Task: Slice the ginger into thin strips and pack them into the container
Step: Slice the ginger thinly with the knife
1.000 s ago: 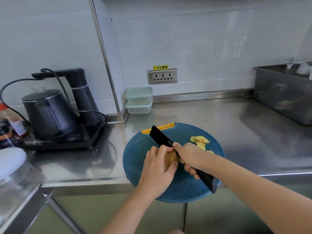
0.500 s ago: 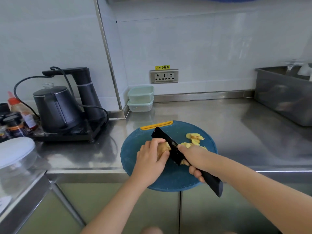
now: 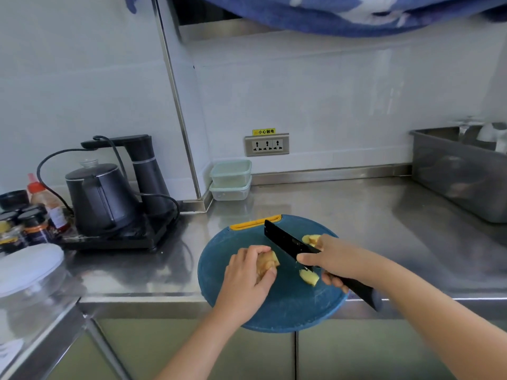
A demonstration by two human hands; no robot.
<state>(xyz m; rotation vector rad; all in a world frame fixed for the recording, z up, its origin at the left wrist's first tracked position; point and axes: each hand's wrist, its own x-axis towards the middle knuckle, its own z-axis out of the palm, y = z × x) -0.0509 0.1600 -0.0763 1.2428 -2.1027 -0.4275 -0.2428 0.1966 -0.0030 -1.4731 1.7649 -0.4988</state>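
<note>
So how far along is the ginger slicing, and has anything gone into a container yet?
Done: a few slices lie on the cutting board, plus one cut piece near the knife. In hand: the left hand grips the ginger chunk; the right hand holds the knife. Left: the chunk needs slicing, no thin strips show yet, and the containers sit stacked at the wall.
</note>
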